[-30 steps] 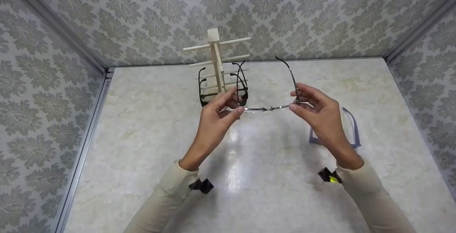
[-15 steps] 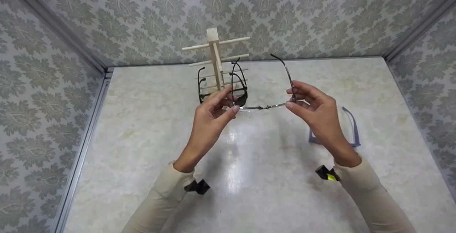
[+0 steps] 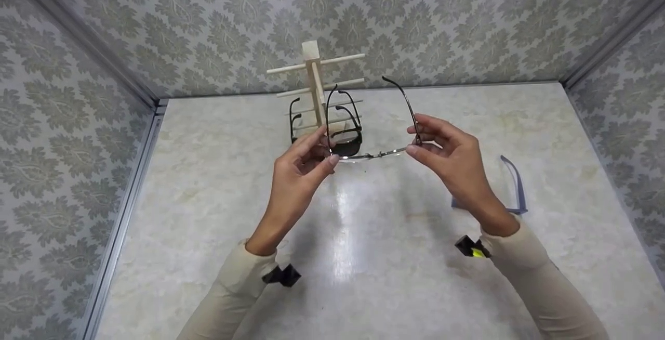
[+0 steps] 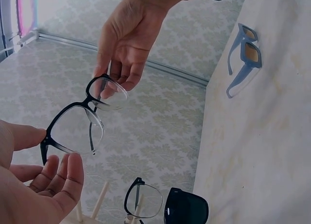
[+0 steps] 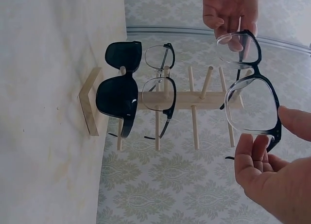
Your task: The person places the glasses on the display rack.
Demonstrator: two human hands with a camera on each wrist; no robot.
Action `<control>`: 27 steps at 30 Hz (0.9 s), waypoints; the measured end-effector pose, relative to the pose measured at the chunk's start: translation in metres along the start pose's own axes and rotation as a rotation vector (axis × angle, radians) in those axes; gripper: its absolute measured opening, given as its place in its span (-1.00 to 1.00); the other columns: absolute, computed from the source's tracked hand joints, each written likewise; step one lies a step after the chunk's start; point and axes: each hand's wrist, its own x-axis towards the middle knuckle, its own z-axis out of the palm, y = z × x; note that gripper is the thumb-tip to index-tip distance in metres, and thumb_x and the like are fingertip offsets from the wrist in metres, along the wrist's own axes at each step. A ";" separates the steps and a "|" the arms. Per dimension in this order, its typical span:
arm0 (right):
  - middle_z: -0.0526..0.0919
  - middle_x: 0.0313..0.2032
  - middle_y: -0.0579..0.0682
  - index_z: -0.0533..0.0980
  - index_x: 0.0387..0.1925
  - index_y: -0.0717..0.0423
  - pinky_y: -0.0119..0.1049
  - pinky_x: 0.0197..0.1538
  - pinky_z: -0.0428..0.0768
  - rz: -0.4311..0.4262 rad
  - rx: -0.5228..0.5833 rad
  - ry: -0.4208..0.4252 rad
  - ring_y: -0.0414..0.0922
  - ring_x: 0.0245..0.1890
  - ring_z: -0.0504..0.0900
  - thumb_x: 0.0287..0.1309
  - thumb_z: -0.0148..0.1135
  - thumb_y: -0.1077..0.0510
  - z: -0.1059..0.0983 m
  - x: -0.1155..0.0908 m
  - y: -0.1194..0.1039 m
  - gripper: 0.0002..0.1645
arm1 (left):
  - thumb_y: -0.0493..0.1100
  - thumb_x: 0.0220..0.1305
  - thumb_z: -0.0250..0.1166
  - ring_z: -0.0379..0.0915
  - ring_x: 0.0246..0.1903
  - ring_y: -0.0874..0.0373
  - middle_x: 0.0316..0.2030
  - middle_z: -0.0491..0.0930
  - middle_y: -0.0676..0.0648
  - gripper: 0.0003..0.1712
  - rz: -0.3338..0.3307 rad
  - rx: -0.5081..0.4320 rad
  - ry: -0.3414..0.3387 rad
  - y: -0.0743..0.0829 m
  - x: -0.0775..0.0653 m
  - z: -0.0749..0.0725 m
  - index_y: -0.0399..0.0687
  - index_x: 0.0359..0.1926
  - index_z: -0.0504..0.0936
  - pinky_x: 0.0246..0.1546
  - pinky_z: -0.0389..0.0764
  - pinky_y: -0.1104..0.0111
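Note:
Both hands hold up one pair of clear-lens eyeglasses [image 3: 370, 156] with a dark upper rim, temples unfolded and pointing away from the person. My left hand [image 3: 297, 176] pinches the left hinge corner between thumb and fingers; my right hand [image 3: 451, 160] pinches the other corner. Behind the left hand stands a wooden glasses rack [image 3: 313, 72] with side pegs. On its lower pegs hang black sunglasses [image 5: 116, 95] and, one level above, dark-rimmed clear eyeglasses [image 5: 171, 91]. The held eyeglasses are in front of the rack, level with upper pegs in the right wrist view.
Blue-framed sunglasses [image 3: 521, 194] lie on the marbled table [image 3: 395, 277] at the right, partly covered by the right forearm in the head view; their tinted lenses show in the left wrist view. Patterned wall panels [image 3: 208, 23] with metal edging enclose the back and sides.
Both hands have moved left and, on the right side, slightly away from the person, carrying the eyeglasses closer to the front of the rack. The grip looks the same.

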 end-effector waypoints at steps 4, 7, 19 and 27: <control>0.72 0.14 0.27 0.58 0.41 0.34 -0.26 0.16 0.76 -0.006 -0.018 -0.020 0.06 0.09 0.71 0.31 0.46 0.51 0.003 0.003 -0.001 -0.35 | -0.48 0.42 0.41 0.66 -0.08 0.04 0.11 0.64 -0.41 -0.32 0.009 0.009 0.014 0.000 -0.001 -0.004 -0.46 0.51 0.47 -0.12 0.79 0.34; 0.72 0.15 0.25 0.58 0.42 0.31 -0.26 0.17 0.76 -0.006 -0.033 -0.033 0.06 0.11 0.71 0.32 0.47 0.49 0.006 0.005 -0.001 -0.34 | -0.46 0.43 0.42 0.66 -0.07 0.01 0.12 0.65 -0.41 -0.32 0.012 0.023 0.018 0.000 -0.002 -0.007 -0.44 0.51 0.47 -0.11 0.80 0.32; 0.73 0.15 0.23 0.56 0.42 0.34 -0.23 0.22 0.75 0.021 -0.021 -0.061 0.07 0.13 0.70 0.33 0.48 0.46 0.014 0.010 0.003 -0.35 | -0.48 0.42 0.42 0.63 -0.11 0.01 0.11 0.62 -0.42 -0.31 0.012 0.028 0.043 0.000 -0.006 -0.016 -0.43 0.52 0.47 -0.09 0.82 0.26; 0.71 0.17 0.23 0.55 0.44 0.34 -0.25 0.19 0.75 0.034 -0.011 -0.075 0.05 0.12 0.68 0.35 0.47 0.44 0.021 0.011 0.005 -0.35 | -0.48 0.42 0.43 0.65 -0.09 0.02 0.08 0.62 -0.32 -0.31 0.004 0.034 0.057 0.001 -0.007 -0.022 -0.43 0.51 0.48 -0.11 0.81 0.28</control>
